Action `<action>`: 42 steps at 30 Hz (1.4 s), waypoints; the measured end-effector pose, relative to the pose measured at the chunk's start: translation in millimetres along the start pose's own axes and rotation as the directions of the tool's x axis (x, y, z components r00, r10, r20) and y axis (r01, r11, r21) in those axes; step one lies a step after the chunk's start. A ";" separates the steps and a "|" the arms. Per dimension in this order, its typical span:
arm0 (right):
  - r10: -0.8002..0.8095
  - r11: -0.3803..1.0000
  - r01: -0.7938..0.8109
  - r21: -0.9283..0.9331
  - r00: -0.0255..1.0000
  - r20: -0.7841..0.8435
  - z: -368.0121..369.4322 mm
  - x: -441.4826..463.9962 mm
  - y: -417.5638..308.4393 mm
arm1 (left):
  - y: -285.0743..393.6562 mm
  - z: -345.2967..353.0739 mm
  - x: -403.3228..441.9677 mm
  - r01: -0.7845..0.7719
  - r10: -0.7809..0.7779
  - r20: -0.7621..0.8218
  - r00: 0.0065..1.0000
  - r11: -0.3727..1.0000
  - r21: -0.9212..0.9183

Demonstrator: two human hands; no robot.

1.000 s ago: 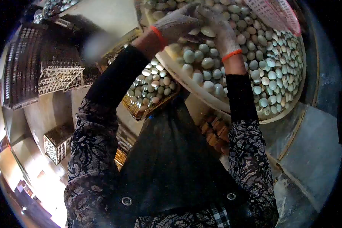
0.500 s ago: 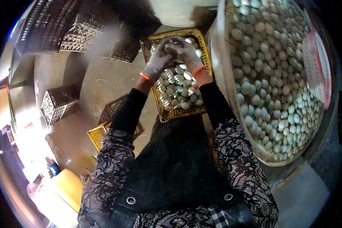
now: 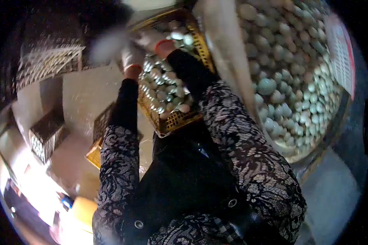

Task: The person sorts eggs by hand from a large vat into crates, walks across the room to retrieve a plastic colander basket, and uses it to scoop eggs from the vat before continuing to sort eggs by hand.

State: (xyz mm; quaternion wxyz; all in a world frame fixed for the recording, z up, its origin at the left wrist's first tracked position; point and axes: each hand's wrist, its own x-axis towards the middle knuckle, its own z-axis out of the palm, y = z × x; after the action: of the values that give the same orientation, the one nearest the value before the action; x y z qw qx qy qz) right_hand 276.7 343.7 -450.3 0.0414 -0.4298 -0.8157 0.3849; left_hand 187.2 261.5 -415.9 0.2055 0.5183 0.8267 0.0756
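Both hands wear pale gloves with orange cuffs. My left hand (image 3: 131, 55) is over the left edge of the yellow crate (image 3: 178, 120), its fingers smeared and partly behind a hazy spot. My right hand (image 3: 150, 40) is close beside it, above the upper left part of the crate, also blurred. Whether either hand holds anything cannot be made out. Pale green, white and brownish eggs (image 3: 161, 87) lie in the crate under and in front of the hands.
At the right stands a large round tub (image 3: 233, 53) full of eggs (image 3: 310, 102), with a pink-rimmed white basket (image 3: 341, 57) at its far side. White racks (image 3: 49, 65) are at the upper left. An egg-filled crate (image 3: 47, 139) and a small yellow crate (image 3: 95, 153) stand lower left.
Both hands went from the tub to over the yellow crate, then left to its upper left edge. The view has turned, so the tub now appears at the right.
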 end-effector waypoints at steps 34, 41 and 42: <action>0.550 0.804 -0.520 -0.288 0.835 0.028 -292.7 -369.2 62.1 | 191.9 -119.3 -201.7 -0.551 0.340 -0.436 0.834 0.560 -0.618; 0.598 0.766 -0.543 -0.343 0.798 0.074 -299.3 -364.9 58.3 | 179.1 -126.9 -220.7 -0.421 0.260 -0.332 0.907 0.514 -0.747; 0.553 0.790 -0.550 -0.272 0.830 -0.071 -305.5 -374.7 55.1 | 175.7 -125.6 -221.0 -0.416 0.250 -0.334 0.909 0.515 -0.749</action>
State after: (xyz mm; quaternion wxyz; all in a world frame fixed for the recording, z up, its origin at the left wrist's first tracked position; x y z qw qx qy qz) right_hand 670.3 268.4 -174.3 -0.1393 -0.6477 -0.7013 0.2631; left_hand 363.4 155.6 -185.1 0.3223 0.5074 0.6004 0.5274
